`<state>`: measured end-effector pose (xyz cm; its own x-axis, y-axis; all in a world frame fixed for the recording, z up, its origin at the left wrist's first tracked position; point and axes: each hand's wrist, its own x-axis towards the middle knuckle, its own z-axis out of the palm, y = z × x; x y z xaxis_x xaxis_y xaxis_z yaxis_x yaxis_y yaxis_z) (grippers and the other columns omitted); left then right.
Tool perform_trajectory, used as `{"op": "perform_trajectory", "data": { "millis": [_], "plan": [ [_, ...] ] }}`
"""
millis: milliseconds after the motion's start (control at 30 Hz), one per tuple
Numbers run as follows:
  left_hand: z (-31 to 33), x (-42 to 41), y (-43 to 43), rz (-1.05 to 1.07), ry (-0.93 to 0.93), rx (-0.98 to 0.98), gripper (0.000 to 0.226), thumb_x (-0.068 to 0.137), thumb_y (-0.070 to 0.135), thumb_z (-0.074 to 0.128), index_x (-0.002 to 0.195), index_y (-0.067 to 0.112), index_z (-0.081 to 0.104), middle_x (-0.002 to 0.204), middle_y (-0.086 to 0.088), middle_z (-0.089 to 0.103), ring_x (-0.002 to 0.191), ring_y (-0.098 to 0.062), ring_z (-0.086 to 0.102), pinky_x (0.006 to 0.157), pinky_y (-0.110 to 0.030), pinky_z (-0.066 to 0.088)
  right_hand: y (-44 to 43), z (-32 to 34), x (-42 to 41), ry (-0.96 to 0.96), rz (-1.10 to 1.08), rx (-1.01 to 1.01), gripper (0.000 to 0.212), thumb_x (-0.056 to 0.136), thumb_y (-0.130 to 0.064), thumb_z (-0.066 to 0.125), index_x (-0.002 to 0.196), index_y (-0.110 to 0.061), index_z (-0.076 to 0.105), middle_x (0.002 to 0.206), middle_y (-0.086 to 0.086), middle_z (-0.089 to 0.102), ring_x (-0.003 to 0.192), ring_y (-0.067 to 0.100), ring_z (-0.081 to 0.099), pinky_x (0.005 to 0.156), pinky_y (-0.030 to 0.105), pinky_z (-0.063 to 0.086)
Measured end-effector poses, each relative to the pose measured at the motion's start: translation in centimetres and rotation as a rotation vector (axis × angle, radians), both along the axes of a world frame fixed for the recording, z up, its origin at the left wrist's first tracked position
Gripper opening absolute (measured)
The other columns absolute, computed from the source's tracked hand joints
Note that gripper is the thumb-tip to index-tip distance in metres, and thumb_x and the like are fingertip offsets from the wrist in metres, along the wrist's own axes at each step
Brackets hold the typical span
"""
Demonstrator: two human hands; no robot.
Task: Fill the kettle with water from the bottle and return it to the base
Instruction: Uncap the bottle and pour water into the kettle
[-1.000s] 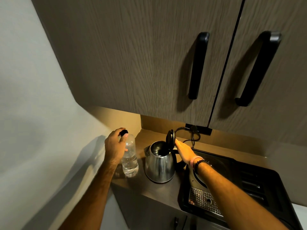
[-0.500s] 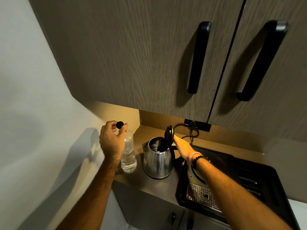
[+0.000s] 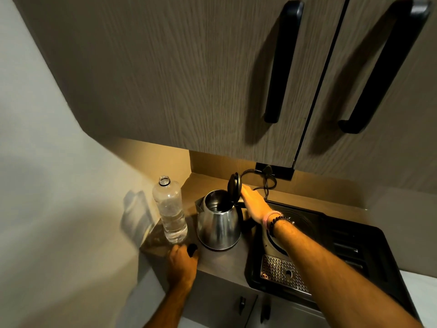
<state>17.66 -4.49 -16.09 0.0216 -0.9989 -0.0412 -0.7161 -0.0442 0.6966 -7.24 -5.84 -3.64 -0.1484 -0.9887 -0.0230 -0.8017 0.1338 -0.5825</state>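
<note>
Left hand (image 3: 182, 261) low (gripping cap (image 3: 192, 247)).

No text seems readable on the bottle (image 3: 169, 209) or kettle (image 3: 218, 223).

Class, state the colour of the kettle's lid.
Black; the lid shows best in the head view.

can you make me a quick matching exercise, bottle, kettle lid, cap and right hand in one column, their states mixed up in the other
Things:
1. bottle
2. kettle lid
3. cap
4. right hand

States:
A. flipped up
B. at the left hand's fingertips, low at the counter
C. uncapped, upright
D. behind the raised lid, by the kettle's handle

Pairs: 1-C, 2-A, 3-B, 4-D
</note>
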Motion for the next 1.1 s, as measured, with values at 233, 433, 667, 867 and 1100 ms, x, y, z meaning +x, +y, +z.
{"op": "perform_trajectory", "data": {
  "millis": [233, 433, 667, 867, 1100],
  "plan": [
    [-0.1, 0.9, -1.8, 0.083, 0.034, -0.075, 0.052, 0.072, 0.029, 0.086, 0.114, 0.008, 0.064, 0.115, -0.017, 0.059, 0.104, -0.039, 0.058, 0.081, -0.049, 0.051, -0.1, -0.4, -0.3, 0.009, -0.03, 0.079, 0.074, 0.084, -0.073, 0.016, 0.151, -0.042, 0.007, 0.165, -0.005, 0.012, 0.148, 0.044, -0.005, 0.109, 0.076, -0.002],
    [4.5, 1.2, -5.2, 0.281, 0.19, -0.309, 0.11, 0.051, 0.043, 0.096, 0.138, 0.01, 0.038, 0.133, -0.02, 0.049, 0.123, -0.04, 0.047, 0.098, -0.061, 0.042, -0.1, -0.4, -0.3, -0.039, -0.058, 0.082, 0.071, 0.086, -0.075, 0.014, 0.15, -0.045, 0.007, 0.164, -0.007, 0.011, 0.148, 0.043, -0.008, 0.107, 0.076, -0.005],
    [7.7, -0.5, -8.1, 0.267, 0.354, -0.339, 0.091, 0.055, 0.037, 0.095, 0.129, 0.009, 0.05, 0.119, -0.019, 0.066, 0.106, -0.04, 0.064, 0.087, -0.047, 0.053, 0.0, -0.5, -0.2, 0.036, -0.076, 0.114, 0.066, 0.093, -0.066, 0.02, 0.15, -0.042, -0.002, 0.165, 0.0, 0.005, 0.147, 0.045, -0.013, 0.107, 0.075, -0.007],
    [8.7, 0.8, -7.5, 0.104, 0.212, -0.43, 0.076, 0.064, 0.036, 0.091, 0.125, 0.012, 0.052, 0.112, -0.015, 0.068, 0.098, -0.036, 0.066, 0.082, -0.037, 0.051, 0.0, -0.2, 0.2, 0.045, -0.128, 0.148, 0.069, 0.094, -0.066, 0.019, 0.152, -0.037, -0.004, 0.165, 0.007, 0.004, 0.147, 0.041, -0.016, 0.11, 0.072, -0.009],
    [13.8, 2.8, -7.6, -0.357, -0.126, -0.263, 0.08, 0.055, 0.052, 0.084, 0.121, 0.034, 0.043, 0.098, 0.006, 0.063, 0.081, -0.018, 0.059, 0.077, -0.033, 0.053, 0.2, -0.1, 0.4, 0.132, -0.154, 0.146, 0.064, 0.1, -0.044, 0.026, 0.153, -0.032, -0.008, 0.164, 0.016, -0.006, 0.146, 0.044, -0.018, 0.111, 0.073, -0.002]
  ]
}}
